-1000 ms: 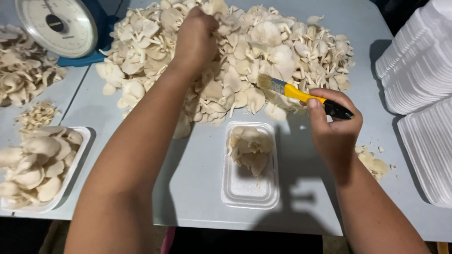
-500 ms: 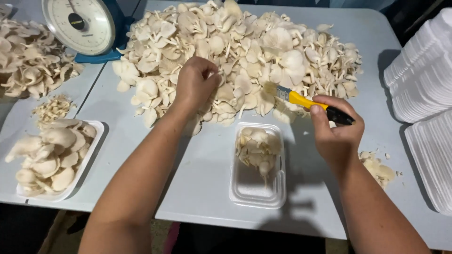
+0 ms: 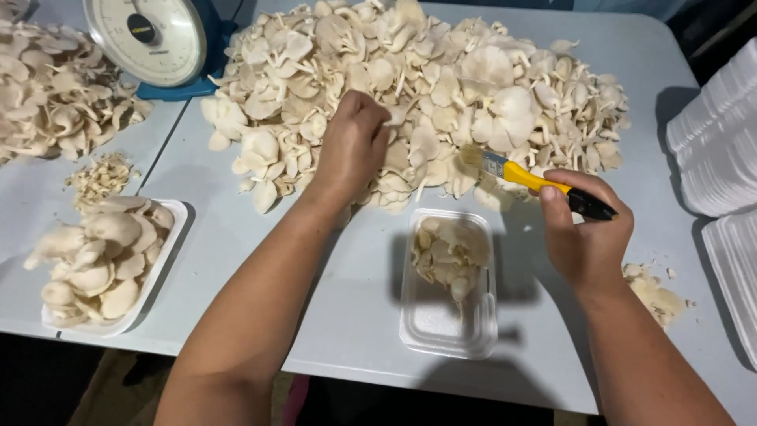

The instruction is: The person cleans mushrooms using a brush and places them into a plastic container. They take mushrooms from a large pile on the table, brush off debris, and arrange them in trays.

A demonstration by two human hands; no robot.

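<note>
The brush [image 3: 520,175], yellow-handled with a black end, lies in the right hand [image 3: 587,233], whose grip is clamped round the handle; its bristles point left at the near edge of the mushroom heap [image 3: 441,87]. The left hand [image 3: 351,150] rests knuckles-up on that heap, fingers curled together among the caps; whether they pinch one I cannot tell. Just below the brush, between the forearms, a clear tray [image 3: 449,308] sits on the grey surface [image 3: 229,244], holding a few mushrooms at its far end. A white tray [image 3: 169,252] filled with mushrooms stands at the left edge, scraps [image 3: 98,177] beyond it. A scale [image 3: 154,39] stands behind, and foam trays [image 3: 717,134] are stacked at the right.
</note>
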